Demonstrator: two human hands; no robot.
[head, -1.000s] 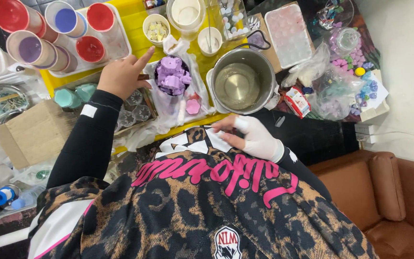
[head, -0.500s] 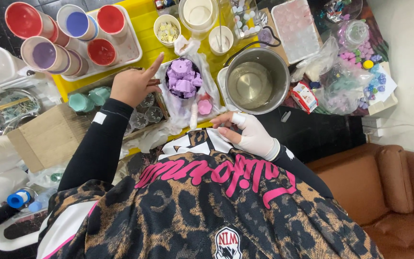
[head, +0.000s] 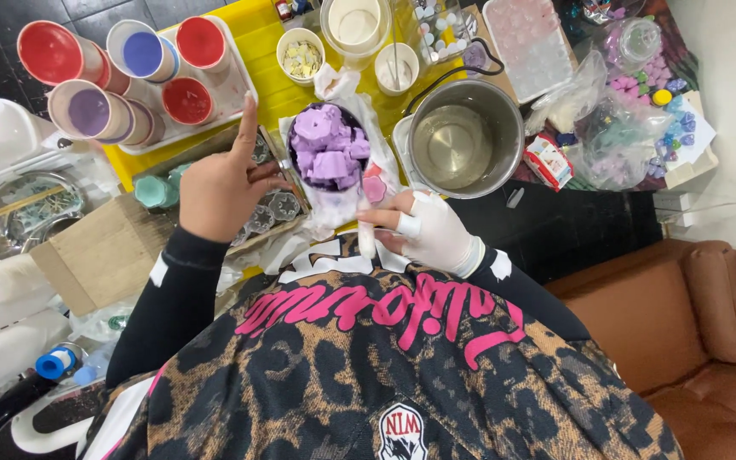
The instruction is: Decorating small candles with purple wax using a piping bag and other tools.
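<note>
Right hand (head: pixel 428 228) grips white stick (head: pixel 366 238) just below purple-filled cup (head: pixel 327 153).

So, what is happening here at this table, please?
A person leans over a crowded craft table. The gloved right hand holds the white handle of a small cup of purple moulded pieces, which stands beside a steel pot of clear liquid. The bare left hand is spread open over clear moulds, index finger pointing up; it grips nothing. A tray of paint cups in red, blue and purple sits at the upper left on the yellow surface.
</note>
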